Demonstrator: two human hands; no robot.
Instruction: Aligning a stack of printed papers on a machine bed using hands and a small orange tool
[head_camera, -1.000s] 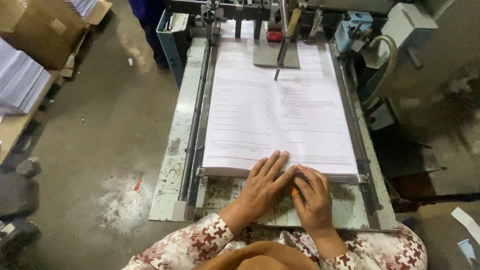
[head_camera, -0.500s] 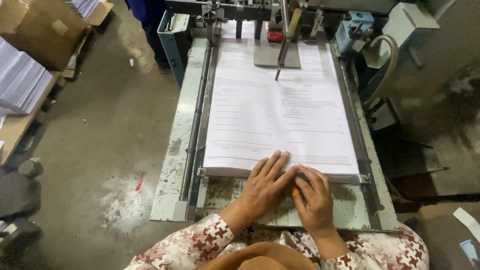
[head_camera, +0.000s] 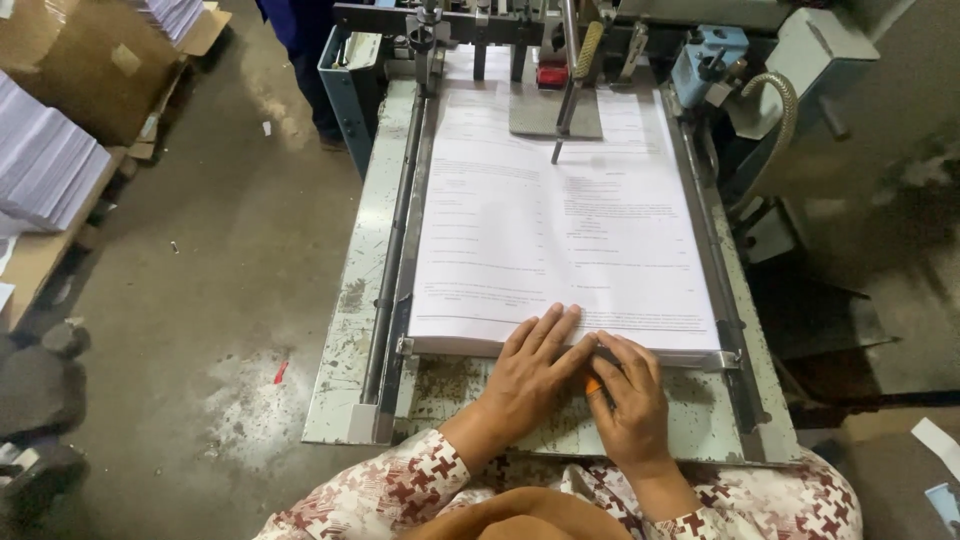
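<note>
- Two bare hands work at the near edge of a thick white stack of printed paper sheets, which lies flat on the worn pale-green metal feed table of a printing machine.
- Our left hand lies palm down, fingers stretched and slightly spread, their tips resting on the top sheet at the stack's near edge.
- Our right hand sits just beside it, touching it, fingers curled down against the front face of the stack; a small orange object shows under these fingers, and we cannot tell whether they clamp it or only cover it.
- Both wrists come out of sleeves of a white and dark-red patterned cloth.
- Dark metal side rails run along both long sides of the stack.
- At the far end a grey metal plate lies on the paper, with a thin dark rod slanting down over it.
- Left of the machine, on the grey concrete floor, stands a brown cardboard box, and more white paper piles rest on a low bench.
</note>
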